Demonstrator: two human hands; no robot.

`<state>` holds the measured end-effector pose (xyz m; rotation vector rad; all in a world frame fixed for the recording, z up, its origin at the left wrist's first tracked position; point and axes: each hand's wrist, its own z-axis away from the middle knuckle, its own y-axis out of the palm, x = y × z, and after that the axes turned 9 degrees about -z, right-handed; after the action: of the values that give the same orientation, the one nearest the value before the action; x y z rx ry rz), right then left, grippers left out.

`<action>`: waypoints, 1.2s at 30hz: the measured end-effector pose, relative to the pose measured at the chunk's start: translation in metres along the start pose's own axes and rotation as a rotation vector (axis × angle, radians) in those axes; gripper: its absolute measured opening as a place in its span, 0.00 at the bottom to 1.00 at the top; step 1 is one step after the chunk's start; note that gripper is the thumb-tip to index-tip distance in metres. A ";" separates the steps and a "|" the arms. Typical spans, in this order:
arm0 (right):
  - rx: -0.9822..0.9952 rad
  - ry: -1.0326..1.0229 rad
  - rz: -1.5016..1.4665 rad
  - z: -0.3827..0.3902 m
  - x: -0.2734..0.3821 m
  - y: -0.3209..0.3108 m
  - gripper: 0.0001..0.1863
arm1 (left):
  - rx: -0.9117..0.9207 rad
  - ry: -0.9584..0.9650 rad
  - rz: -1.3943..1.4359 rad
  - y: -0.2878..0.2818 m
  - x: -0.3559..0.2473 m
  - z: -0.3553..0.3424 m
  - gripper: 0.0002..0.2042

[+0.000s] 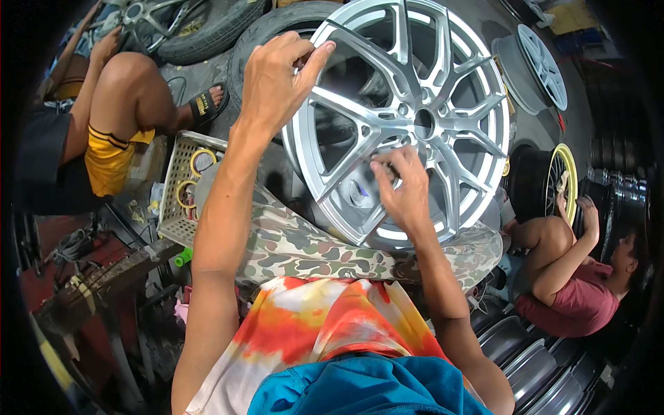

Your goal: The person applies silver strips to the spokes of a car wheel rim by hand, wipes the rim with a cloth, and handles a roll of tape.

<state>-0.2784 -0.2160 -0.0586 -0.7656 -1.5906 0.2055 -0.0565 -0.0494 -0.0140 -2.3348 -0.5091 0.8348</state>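
A silver multi-spoke alloy wheel rim rests tilted against my camouflage-covered legs, its face toward me. My left hand is at its upper left edge, thumb and fingers pinched together; what they hold, if anything, I cannot make out. A darker, sharp-edged patch crosses the spokes beside that hand, perhaps a thin clear sheet. In front of the lower spokes, just below the center bore, is my right hand. Its fingers are curled toward the thumb, and anything between them is too small to see.
A cream plastic basket with rolls of yellow tape stands left of my legs. Tires lie behind. One person sits at left, another at right by a yellow-lipped rim. More rims stack lower right.
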 end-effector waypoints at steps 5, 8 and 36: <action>0.055 0.040 -0.058 0.034 0.024 0.022 0.06 | -0.002 -0.063 0.038 -0.003 0.003 -0.001 0.12; 0.062 0.029 -0.061 0.037 0.025 0.024 0.06 | -0.009 -0.067 0.044 -0.003 0.006 -0.001 0.12; 0.073 -0.096 -0.005 0.057 0.036 0.034 0.11 | -0.015 -0.060 0.066 -0.008 0.008 -0.001 0.13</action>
<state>-0.3192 -0.1528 -0.0589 -0.7034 -1.6663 0.2992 -0.0511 -0.0394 -0.0114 -2.3575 -0.4670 0.9375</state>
